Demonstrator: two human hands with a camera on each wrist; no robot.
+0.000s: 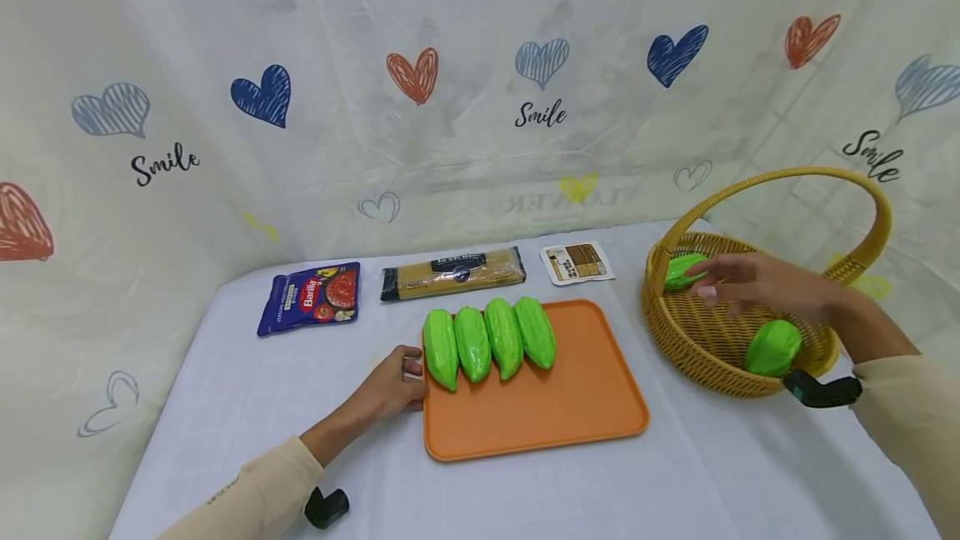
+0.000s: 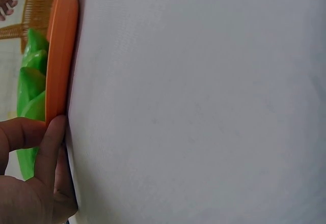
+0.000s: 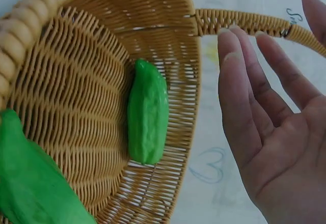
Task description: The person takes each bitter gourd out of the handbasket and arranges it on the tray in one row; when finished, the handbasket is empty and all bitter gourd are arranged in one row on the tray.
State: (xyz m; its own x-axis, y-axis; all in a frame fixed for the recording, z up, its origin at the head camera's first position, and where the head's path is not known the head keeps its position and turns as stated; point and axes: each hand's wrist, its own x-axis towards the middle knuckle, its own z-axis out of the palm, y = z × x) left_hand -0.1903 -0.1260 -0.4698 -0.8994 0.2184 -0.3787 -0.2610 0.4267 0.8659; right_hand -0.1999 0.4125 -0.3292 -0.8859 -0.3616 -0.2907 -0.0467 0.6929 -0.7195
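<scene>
My left hand (image 1: 393,382) holds the left rim of an orange tray (image 1: 525,419), its thumb and fingers pinching the edge in the left wrist view. Several bright green, ridged gourds (image 1: 472,344) lie side by side along the tray's far left part. Over the wicker basket (image 1: 701,369) at the right, my right hand (image 1: 757,282) hovers with relaxed fingers and nothing in its palm. Inside the basket are two more such gourds, one green gourd (image 3: 147,114) by the far wall and another green gourd (image 3: 35,178) on the near side.
Behind the tray lie a blue Barilla pouch (image 1: 311,298), a pack of spaghetti (image 1: 453,273) and a small white-and-brown packet (image 1: 577,263). The basket's tall arched handle (image 1: 795,173) rises above the right hand. A curtain printed with hearts hangs behind the white-covered table (image 1: 247,390).
</scene>
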